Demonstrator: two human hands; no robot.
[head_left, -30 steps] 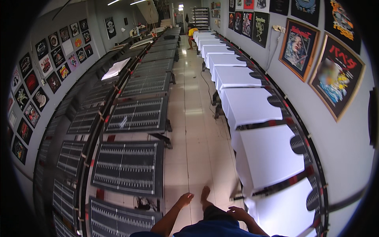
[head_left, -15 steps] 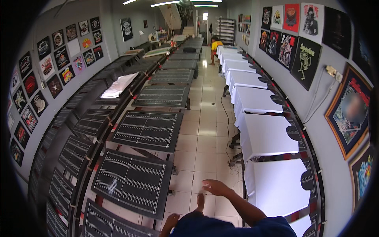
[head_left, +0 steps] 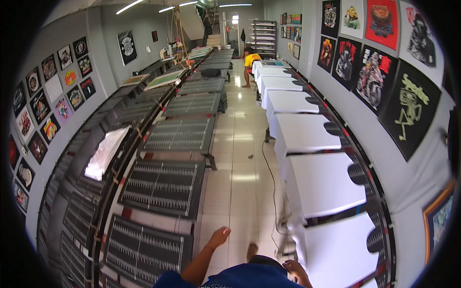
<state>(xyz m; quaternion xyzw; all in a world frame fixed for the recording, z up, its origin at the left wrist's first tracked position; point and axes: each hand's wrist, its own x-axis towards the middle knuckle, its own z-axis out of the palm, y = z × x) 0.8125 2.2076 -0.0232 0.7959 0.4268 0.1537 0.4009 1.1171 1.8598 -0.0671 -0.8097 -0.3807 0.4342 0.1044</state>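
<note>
My left hand (head_left: 219, 238) hangs over the aisle, its fingers loosely bent and apart, with nothing in it. It is nearest to the black printing boards (head_left: 146, 245) with white ruled marks on the left. My right hand (head_left: 294, 269) is low beside my body, partly cut off by the lower edge. Its fingers are slack, and I see nothing held in them. Close to it, a white shirt (head_left: 338, 252) lies stretched over a board in the right-hand row.
A tiled aisle (head_left: 240, 187) runs between the rows, with a black cable (head_left: 274, 192) along its right side. A person in a yellow top (head_left: 250, 60) bends over the far right boards. White folded fabric (head_left: 105, 153) lies on the left. Printed pictures (head_left: 372, 77) cover the walls.
I have moved forward along the aisle, so the boards and shirts are closer. My left hand has swung forward and up; my right hand has dropped back towards my body.
</note>
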